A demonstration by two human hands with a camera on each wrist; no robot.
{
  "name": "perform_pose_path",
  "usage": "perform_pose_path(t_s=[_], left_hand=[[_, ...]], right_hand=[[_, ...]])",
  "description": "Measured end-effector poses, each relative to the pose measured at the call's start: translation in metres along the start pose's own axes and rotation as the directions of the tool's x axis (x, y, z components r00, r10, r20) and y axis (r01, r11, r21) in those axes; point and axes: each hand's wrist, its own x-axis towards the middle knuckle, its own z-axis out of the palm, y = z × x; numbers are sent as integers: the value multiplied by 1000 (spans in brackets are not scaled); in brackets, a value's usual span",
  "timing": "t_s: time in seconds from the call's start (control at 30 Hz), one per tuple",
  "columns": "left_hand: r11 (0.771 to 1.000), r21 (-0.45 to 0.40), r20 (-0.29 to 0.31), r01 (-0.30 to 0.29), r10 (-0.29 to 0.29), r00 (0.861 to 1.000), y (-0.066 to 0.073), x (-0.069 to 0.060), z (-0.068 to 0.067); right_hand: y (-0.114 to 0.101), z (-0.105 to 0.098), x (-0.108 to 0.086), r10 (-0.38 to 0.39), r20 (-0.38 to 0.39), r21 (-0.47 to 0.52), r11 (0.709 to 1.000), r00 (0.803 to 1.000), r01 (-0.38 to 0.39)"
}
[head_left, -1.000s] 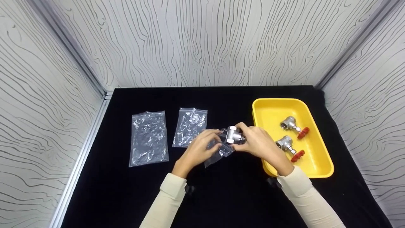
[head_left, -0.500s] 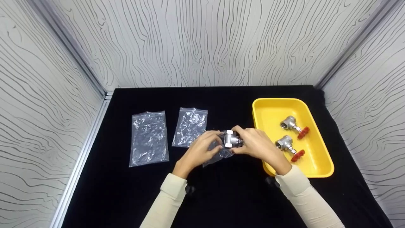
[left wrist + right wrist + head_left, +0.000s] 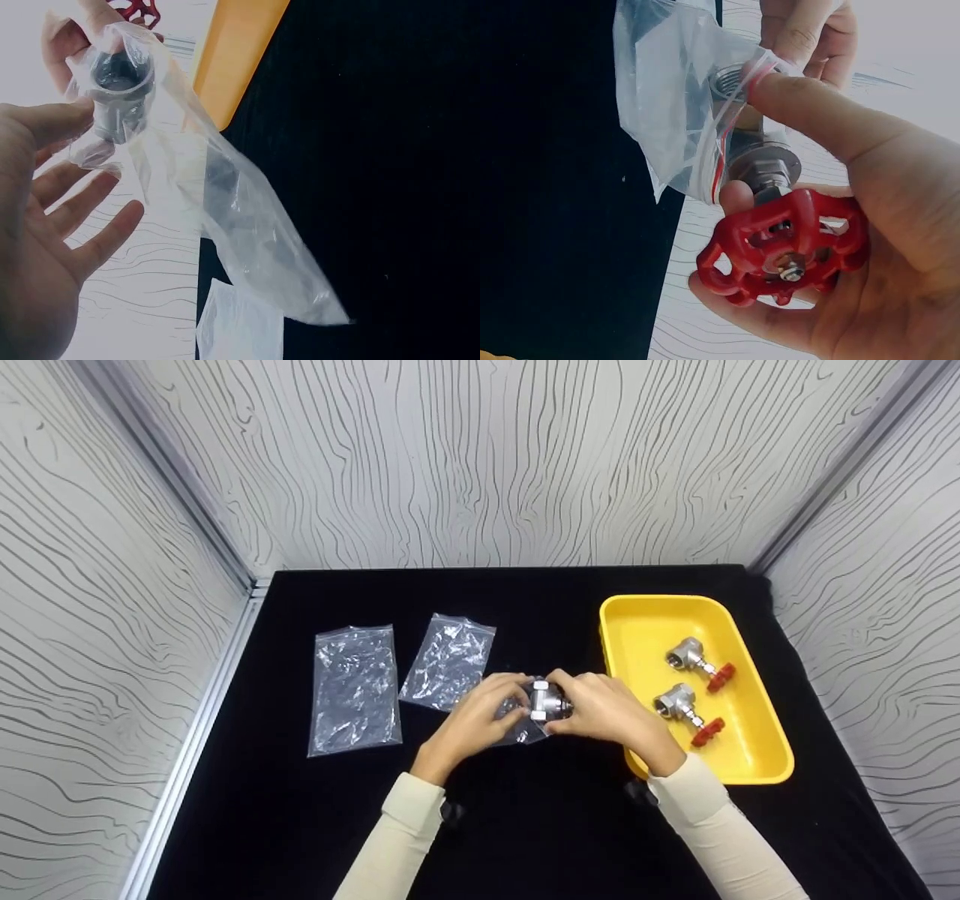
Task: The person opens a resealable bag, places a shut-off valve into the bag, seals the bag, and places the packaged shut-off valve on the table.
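Between the two hands, in the head view, is a metal valve (image 3: 540,701). My right hand (image 3: 604,712) grips it; the right wrist view shows its red handwheel (image 3: 784,244) against the fingers and the body partly inside a clear zip bag (image 3: 664,90). The bag's red-lined mouth lies across the valve body. My left hand (image 3: 480,718) holds the bag at the valve's other end, thumb and index pinching the film in the left wrist view, where the bag (image 3: 262,247) hangs loose and the other fingers (image 3: 109,236) are spread.
A yellow tray (image 3: 750,765) at the right holds two more valves with red handwheels (image 3: 721,678). Two flat clear zip bags lie on the black cloth: a larger one at the left (image 3: 355,690) and a smaller one (image 3: 452,656) close behind my left hand. Patterned walls enclose the back and sides.
Both hands have shifted slightly towards the front with the valve, which has moved a little left, further against the held bag. The smaller flat bag has turned slightly on the cloth.
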Motion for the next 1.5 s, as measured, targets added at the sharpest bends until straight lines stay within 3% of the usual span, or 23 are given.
perform_pose_path(t_s=[0.3, 0.57, 0.9, 1.33, 1.5], left_hand=[[1000, -1, -11, -13, 13, 1000, 1, -2, 1], [1000, 9, -8, -16, 16, 1000, 2, -2, 3], [1000, 21, 17, -9, 9, 1000, 4, -2, 6], [999, 24, 16, -25, 24, 1000, 2, -3, 11], [1000, 24, 45, -16, 15, 999, 1, -4, 13]], right_hand=[[0, 3, 2, -30, 43, 17, 999, 999, 29], [1, 6, 5, -51, 40, 128, 991, 998, 45], [2, 14, 8, -23, 114, 213, 977, 993, -2], [5, 23, 13, 21, 100, 225, 974, 995, -43], [5, 26, 14, 5, 75, 213, 977, 997, -21]])
